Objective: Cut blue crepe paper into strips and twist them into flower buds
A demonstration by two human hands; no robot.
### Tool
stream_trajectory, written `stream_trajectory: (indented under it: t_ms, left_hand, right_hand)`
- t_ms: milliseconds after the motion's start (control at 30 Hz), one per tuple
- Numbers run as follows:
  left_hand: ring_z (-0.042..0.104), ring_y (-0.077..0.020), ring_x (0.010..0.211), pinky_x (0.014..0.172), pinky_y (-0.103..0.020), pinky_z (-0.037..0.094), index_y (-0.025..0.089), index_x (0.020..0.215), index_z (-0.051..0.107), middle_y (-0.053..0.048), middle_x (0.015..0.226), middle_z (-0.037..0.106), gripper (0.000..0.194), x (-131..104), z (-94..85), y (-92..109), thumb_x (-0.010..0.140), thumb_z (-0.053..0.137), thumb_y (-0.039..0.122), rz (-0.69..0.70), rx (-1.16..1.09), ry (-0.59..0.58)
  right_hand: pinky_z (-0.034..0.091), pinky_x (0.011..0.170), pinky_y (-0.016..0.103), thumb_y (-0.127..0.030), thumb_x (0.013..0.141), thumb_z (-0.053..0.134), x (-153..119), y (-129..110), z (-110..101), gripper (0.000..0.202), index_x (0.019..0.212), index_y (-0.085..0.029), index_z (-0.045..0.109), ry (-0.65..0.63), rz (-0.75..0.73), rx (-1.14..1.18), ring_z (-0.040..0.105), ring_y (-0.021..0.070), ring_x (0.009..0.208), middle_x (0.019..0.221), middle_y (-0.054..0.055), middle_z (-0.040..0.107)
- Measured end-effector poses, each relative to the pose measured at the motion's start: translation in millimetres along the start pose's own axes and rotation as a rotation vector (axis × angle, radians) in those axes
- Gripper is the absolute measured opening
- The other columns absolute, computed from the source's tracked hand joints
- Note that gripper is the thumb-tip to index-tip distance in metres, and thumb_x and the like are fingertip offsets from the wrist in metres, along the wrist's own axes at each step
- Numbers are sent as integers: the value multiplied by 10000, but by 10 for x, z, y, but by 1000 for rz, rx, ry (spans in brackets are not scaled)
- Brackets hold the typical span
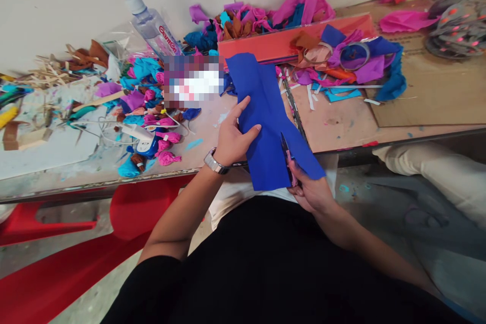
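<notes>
A long sheet of blue crepe paper hangs over the table's front edge, slit from its lower end. My left hand grips the sheet's left edge, thumb on top and a finger stretched along it; a metal watch is on that wrist. My right hand is closed around the handles of scissors with pink grips. Their dark blades lie at the top of the slit, between the wide left part and the narrower right strip, which rests over my right fingers.
Coloured paper scraps and pink wrapped balls cover the table's left, near a bottle. Behind the sheet is a red-orange box. Tape rings and cardboard lie right. A red chair stands lower left; a person's leg is at right.
</notes>
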State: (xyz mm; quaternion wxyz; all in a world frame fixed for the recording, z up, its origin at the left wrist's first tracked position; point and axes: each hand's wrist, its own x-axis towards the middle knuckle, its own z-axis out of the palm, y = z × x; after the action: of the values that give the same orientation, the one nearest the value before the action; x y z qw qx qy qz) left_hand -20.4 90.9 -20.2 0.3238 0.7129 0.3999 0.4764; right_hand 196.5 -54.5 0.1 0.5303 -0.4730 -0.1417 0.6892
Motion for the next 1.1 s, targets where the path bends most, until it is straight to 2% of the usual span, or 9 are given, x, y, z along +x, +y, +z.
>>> stream_trajectory:
  t_ms: [233, 367, 767, 967, 1100]
  left_hand:
    - [539, -348, 1591, 1363, -584, 427, 266, 1661, 524, -126, 1702, 565, 826, -18, -1, 20, 937, 839, 511, -9, -2, -18]
    - [539, -350, 1591, 1355, -579, 440, 275, 1669, 510, -124, 1710, 553, 835, -27, 11, 26, 945, 828, 545, -11, -14, -23]
    - [541, -347, 1589, 1366, -579, 426, 301, 1667, 510, -112, 1705, 555, 837, -46, 46, 37, 944, 826, 582, -10, -54, -19]
    - [534, -347, 1596, 1365, -577, 426, 293, 1666, 509, -119, 1712, 547, 835, -45, 46, 52, 943, 831, 556, -20, -50, -17]
    - [529, -348, 1600, 1370, -575, 420, 289, 1667, 511, -120, 1714, 546, 838, -47, 48, 59, 940, 834, 554, -21, -46, -12]
  right_hand:
    - [160, 420, 221, -581, 570, 1067, -8, -21, 22, 615, 1032, -276, 797, -21, -17, -75, 285, 53, 477, 606, -74, 532]
    - [169, 417, 234, -606, 646, 1023, -1, -13, 16, 555, 1038, -292, 786, -60, -63, -131, 286, 63, 503, 678, -56, 555]
    - [192, 378, 173, -585, 532, 1083, 50, 2, 79, 671, 1081, -306, 816, 27, -57, -61, 353, 32, 512, 784, -71, 667]
    - [162, 386, 198, -539, 582, 1073, 33, 2, 91, 604, 1088, -314, 832, 22, -65, -47, 352, 35, 530, 897, -50, 729]
    - [156, 400, 218, -533, 609, 1060, 28, -5, 92, 567, 1063, -288, 824, -2, -60, -46, 301, 53, 506, 689, -74, 603]
